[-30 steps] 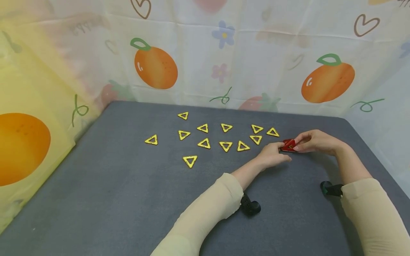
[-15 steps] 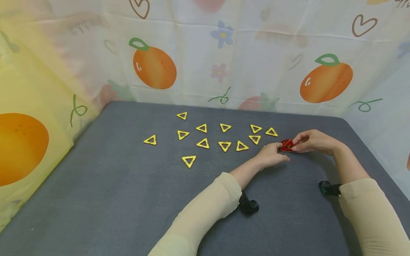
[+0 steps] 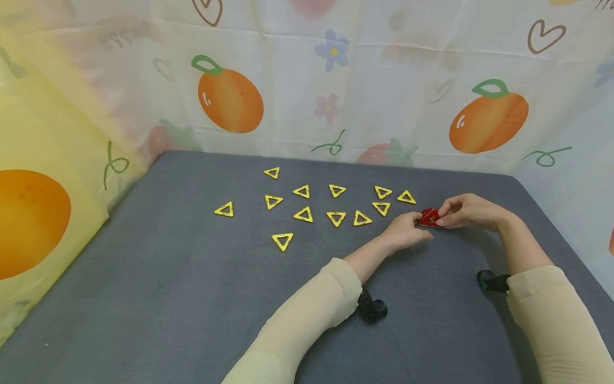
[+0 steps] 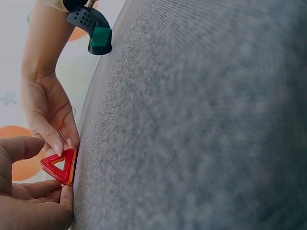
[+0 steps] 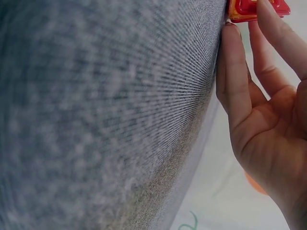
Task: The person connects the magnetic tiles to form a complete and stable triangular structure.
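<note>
A red triangle tile (image 3: 429,217) with an open centre stands tilted up on the grey table, right of the yellow pieces. In the left wrist view the red face shows a yellow-orange strip along its table-side edge. My right hand (image 3: 472,210) pinches its right side between thumb and fingers. From the left, the fingers of my left hand (image 3: 404,232) touch its other corner. The left thumb (image 4: 21,147) stretches out apart from the tile. In the right wrist view only part of the red tile (image 5: 247,10) shows, at the top edge.
Several flat yellow triangle tiles (image 3: 336,218) lie scattered across the back half of the grey table (image 3: 168,288). One yellow tile (image 3: 406,197) lies close to the left hand. A printed cloth (image 3: 374,101) hangs behind the table. Black wrist devices (image 3: 373,309) hang below the sleeves.
The head view has shifted slightly. Both hands stay at the red tile, whose visible face has altered slightly in angle; the yellow tiles lie as before.
</note>
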The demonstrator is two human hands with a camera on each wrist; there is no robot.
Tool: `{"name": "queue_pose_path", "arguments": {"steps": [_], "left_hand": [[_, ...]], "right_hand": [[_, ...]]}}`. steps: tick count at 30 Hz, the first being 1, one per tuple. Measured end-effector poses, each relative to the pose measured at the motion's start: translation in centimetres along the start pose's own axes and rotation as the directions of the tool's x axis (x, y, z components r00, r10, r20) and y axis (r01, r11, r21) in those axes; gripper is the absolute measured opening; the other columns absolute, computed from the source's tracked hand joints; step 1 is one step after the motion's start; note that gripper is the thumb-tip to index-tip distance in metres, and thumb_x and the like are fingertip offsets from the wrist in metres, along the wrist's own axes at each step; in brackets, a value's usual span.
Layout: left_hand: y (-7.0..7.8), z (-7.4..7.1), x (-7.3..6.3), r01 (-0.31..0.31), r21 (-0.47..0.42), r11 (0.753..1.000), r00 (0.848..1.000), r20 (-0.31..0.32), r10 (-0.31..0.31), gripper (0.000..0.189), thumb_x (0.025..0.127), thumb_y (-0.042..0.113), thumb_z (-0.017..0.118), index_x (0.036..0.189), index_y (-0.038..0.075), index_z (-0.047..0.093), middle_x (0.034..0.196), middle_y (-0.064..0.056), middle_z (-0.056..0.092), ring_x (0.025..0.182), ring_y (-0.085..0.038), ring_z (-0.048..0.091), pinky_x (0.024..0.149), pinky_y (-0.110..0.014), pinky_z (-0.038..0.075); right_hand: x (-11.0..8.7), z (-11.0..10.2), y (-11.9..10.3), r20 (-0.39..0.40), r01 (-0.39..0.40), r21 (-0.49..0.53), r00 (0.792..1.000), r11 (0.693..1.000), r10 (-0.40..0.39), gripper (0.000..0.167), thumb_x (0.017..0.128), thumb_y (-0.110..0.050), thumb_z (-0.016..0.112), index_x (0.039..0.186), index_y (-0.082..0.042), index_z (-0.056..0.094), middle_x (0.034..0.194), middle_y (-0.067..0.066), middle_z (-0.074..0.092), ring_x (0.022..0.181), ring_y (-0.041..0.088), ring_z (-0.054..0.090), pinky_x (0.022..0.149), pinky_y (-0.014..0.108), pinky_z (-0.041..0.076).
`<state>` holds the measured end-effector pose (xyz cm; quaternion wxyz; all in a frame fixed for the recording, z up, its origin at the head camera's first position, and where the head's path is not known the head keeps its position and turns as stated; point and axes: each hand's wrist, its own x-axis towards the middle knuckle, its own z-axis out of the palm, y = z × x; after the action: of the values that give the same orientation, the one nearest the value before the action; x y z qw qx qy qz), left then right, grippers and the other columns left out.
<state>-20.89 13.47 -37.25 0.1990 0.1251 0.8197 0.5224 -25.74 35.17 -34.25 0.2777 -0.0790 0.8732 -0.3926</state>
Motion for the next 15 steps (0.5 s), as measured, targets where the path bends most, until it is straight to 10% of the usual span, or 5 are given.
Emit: {"name": "queue_pose_path", "arguments": {"steps": [15], "left_hand": [[0.1,-1.4,-0.8,0.021,-0.064,0.998,0.999,-0.033,-0.023,0.056,0.089,0.022,0.072,0.141,0.015,0.052,0.141,-0.004,0.058,0.122,-0.022,0.06,0.091,-0.034,0.054]], "right_hand": [[-0.1,0.4,-0.8,-0.02,-0.016,-0.065,1.0,0.998,0.014,0.051,0.098,-0.038,0.06,0.13,0.001,0.049,0.12,0.009,0.061,0.103,0.007,0.064,0.091,0.028,0.057]]}}
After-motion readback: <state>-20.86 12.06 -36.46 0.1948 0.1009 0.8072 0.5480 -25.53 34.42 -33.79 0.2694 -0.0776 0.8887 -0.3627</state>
